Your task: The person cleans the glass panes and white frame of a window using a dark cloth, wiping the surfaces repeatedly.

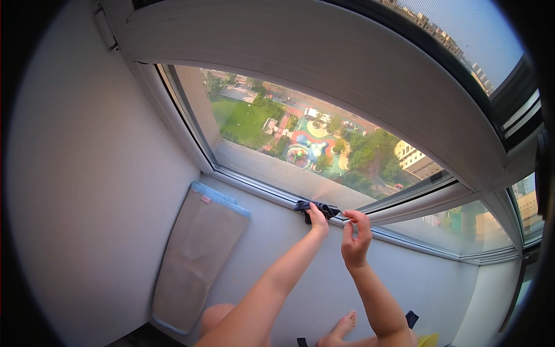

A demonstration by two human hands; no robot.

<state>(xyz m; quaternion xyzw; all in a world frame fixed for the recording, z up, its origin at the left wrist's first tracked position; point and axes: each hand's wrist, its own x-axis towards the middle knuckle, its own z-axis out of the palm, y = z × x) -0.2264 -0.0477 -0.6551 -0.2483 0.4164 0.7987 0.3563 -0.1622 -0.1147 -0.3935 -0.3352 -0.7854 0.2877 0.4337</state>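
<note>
Cloth (pixel 331 211): probably light, limp; grip bunched middle
Left hand (pixel 317 218): fingers closed on cloth
Right hand (pixel 356 238): fingertips nearly together, hold unclear

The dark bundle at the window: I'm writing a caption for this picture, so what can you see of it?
The dark bundle is nearly black and looks like soft cloth, bunched into uneven folds, with no distinct parts discernible. It extends sideways beside the window's lower frame, gripped by the left hand, which hides part of it. The right hand is close to its right end; whether its fingertips touch it is unclear.
</note>
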